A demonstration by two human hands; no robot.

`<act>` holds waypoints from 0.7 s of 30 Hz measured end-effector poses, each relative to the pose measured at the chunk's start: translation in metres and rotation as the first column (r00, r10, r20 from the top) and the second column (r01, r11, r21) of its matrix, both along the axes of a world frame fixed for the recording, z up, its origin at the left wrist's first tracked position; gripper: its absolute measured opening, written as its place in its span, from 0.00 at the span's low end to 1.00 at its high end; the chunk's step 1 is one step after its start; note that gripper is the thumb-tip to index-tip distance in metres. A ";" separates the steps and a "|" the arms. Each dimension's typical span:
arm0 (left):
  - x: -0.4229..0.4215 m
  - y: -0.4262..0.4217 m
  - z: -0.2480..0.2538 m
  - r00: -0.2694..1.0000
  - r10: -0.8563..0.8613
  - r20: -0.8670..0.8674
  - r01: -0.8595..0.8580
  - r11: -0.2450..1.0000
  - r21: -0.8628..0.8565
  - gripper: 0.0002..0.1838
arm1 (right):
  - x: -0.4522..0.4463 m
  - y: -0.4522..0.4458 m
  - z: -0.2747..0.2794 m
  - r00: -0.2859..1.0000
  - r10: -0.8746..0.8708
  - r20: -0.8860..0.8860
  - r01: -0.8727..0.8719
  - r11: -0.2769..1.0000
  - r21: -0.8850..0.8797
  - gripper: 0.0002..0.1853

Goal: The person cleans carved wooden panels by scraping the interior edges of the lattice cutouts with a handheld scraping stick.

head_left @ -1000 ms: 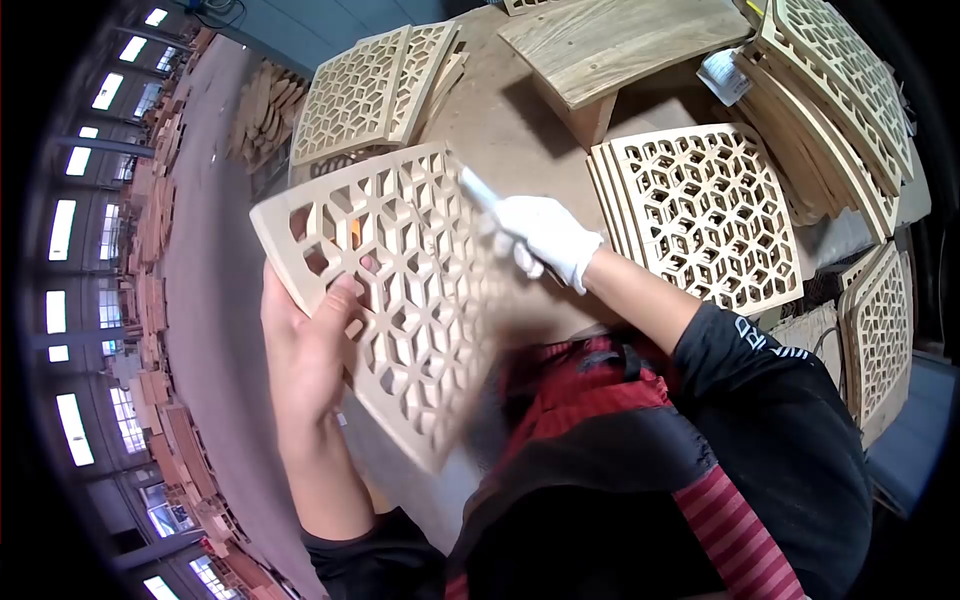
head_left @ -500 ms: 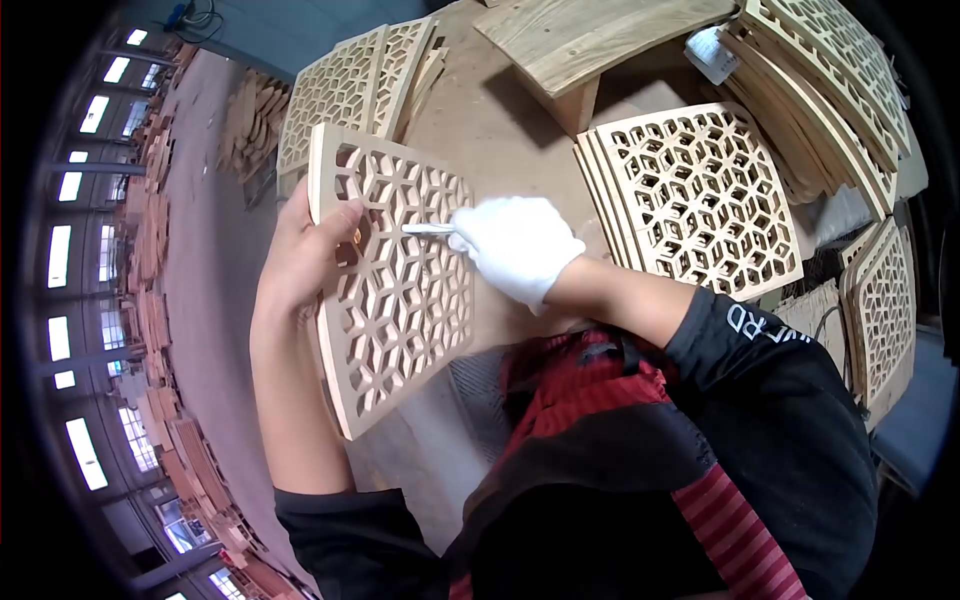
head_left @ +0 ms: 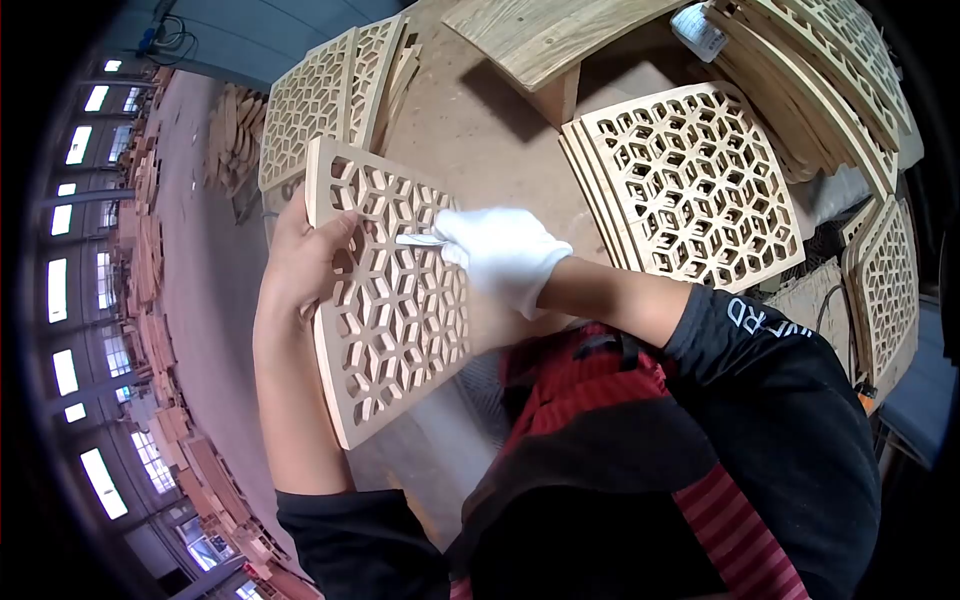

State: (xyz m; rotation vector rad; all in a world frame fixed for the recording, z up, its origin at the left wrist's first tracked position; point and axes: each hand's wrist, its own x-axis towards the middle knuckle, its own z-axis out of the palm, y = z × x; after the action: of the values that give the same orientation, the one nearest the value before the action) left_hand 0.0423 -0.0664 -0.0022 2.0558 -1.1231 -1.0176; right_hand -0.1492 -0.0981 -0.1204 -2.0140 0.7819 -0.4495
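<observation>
A pale wooden lattice panel point(head_left: 385, 300), cut through with a star-like geometric pattern, is held tilted up in front of me. My bare left hand point(head_left: 305, 245) grips its left edge, the thumb over the front face and the fingers passing behind it. In a white glove, my right hand point(head_left: 503, 255) is closed around a thin, light-coloured tool point(head_left: 420, 240). The tool's tip points left and meets the panel's face near a cut-out in the upper half. What kind of tool it is I cannot make out.
Right of my hands, similar lattice panels point(head_left: 700, 190) lie stacked on the table point(head_left: 440, 110). A wooden stand point(head_left: 550, 35) is behind. More panels lean at the back left point(head_left: 310, 110) and far right point(head_left: 885, 290). Curved wooden pieces point(head_left: 770, 120) are stacked at the upper right.
The tool tip and my gloved right hand have shifted slightly left and down across the panel. My left hand keeps its grip, and the camera view has moved a little.
</observation>
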 end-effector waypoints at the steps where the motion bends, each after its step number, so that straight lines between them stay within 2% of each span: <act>1: 0.001 0.000 -0.001 1.000 -0.002 -0.004 0.002 1.000 -0.010 0.18 | 0.001 0.000 0.003 1.000 0.013 -0.017 -0.014 1.000 -0.009 0.08; 4: 0.006 -0.001 -0.003 0.998 -0.058 -0.005 0.058 0.998 -0.002 0.24 | 0.012 -0.006 0.001 0.998 0.054 -0.011 -0.055 0.993 -0.104 0.07; 7: 0.006 -0.003 -0.006 0.991 -0.091 0.095 0.095 0.995 -0.044 0.24 | 0.028 -0.015 -0.004 0.995 0.079 -0.055 -0.087 0.984 -0.158 0.08; 8: 0.004 -0.002 0.000 0.997 -0.036 0.064 0.034 0.999 0.035 0.24 | 0.029 -0.016 -0.004 0.994 0.092 -0.061 -0.100 0.983 -0.154 0.09; 9: 0.004 0.000 -0.004 0.998 -0.043 0.043 0.044 0.999 -0.001 0.24 | 0.029 -0.016 -0.004 0.992 0.102 -0.068 -0.111 0.983 -0.148 0.12; 11: 0.010 -0.001 -0.012 0.998 -0.064 0.007 0.065 0.994 -0.084 0.22 | 0.026 -0.014 -0.002 0.990 0.122 -0.069 -0.130 0.983 -0.127 0.11; 13: 0.001 -0.003 -0.002 0.990 -0.063 0.128 0.065 0.998 -0.015 0.23 | 0.016 -0.012 0.001 0.996 0.090 -0.014 -0.091 0.985 -0.144 0.11; 14: 0.001 -0.004 -0.002 0.994 -0.064 0.094 0.067 0.997 -0.024 0.22 | 0.014 -0.014 0.005 0.994 0.103 -0.044 -0.107 0.990 -0.093 0.13; 16: -0.001 0.000 -0.003 0.995 -0.069 0.072 0.072 0.997 -0.037 0.22 | 0.029 -0.014 -0.011 0.989 0.119 -0.088 -0.135 0.971 -0.196 0.07; 18: -0.003 -0.002 -0.003 0.992 -0.073 0.105 0.081 0.994 -0.070 0.21 | 0.042 -0.017 -0.009 0.973 0.145 -0.179 -0.181 0.962 -0.205 0.07; 21: -0.004 0.000 -0.001 0.998 -0.037 0.049 0.039 0.998 -0.040 0.21 | 0.041 -0.020 -0.013 0.970 0.188 -0.156 -0.219 0.953 -0.210 0.08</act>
State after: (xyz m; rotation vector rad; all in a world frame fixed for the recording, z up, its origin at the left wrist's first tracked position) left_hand 0.0378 -0.0668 -0.0036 2.0436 -1.2017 -0.9601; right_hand -0.1083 -0.1179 -0.1338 -2.3305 0.6149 -0.2953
